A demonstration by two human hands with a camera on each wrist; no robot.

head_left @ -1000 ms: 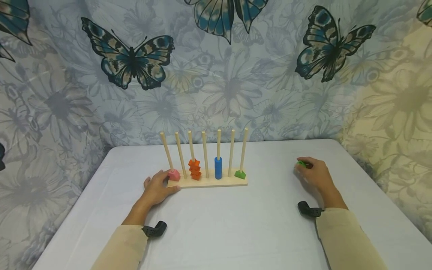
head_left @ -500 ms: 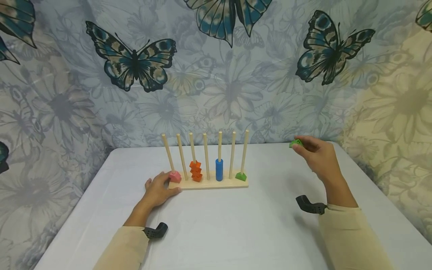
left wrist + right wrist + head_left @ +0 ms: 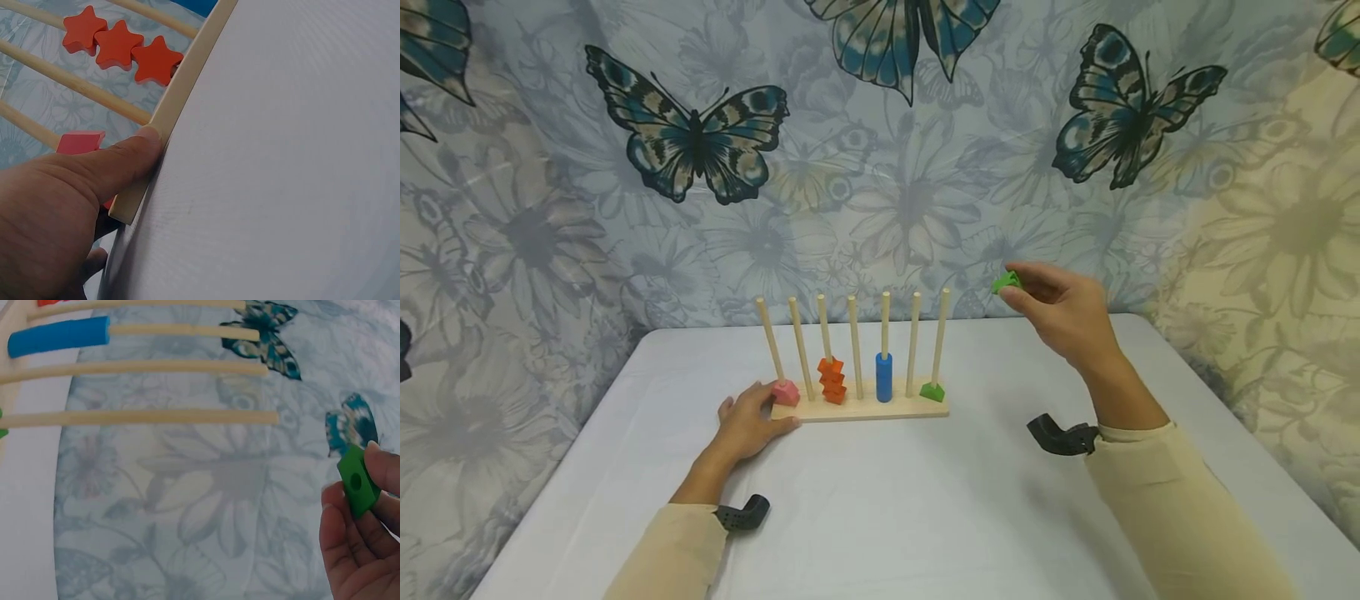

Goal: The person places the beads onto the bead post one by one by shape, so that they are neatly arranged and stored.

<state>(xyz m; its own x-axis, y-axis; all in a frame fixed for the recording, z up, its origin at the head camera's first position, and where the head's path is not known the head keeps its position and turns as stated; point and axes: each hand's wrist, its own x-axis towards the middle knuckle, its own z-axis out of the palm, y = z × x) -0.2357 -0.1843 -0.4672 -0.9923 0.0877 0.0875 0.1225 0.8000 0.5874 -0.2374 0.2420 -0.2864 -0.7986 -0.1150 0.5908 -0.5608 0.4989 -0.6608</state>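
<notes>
A wooden peg board point(image 3: 865, 411) with several upright pegs stands on the white table. My left hand point(image 3: 751, 425) grips its left end, thumb point(image 3: 134, 153) on the front edge and other fingers partly hidden around the end. Between thumb and fingers, my right hand point(image 3: 1067, 317) pinches a small green block point(image 3: 357, 481) with a round hole. It is raised to about peg-top height, right of the last peg point(image 3: 187, 417) and apart from it. Another green block point(image 3: 932, 392) sits at the foot of that peg.
A pink block point(image 3: 786, 393) is on the leftmost peg, close to the left fingers. Orange stars point(image 3: 119, 45) are stacked on the third peg, and a blue cylinder point(image 3: 884, 377) is on the fifth. Butterfly-patterned cloth point(image 3: 917, 200) hangs behind the table.
My right hand has lifted the green block from near the table at the right and carried it up and left toward the pegs. The left hand keeps its hold on the board.
</notes>
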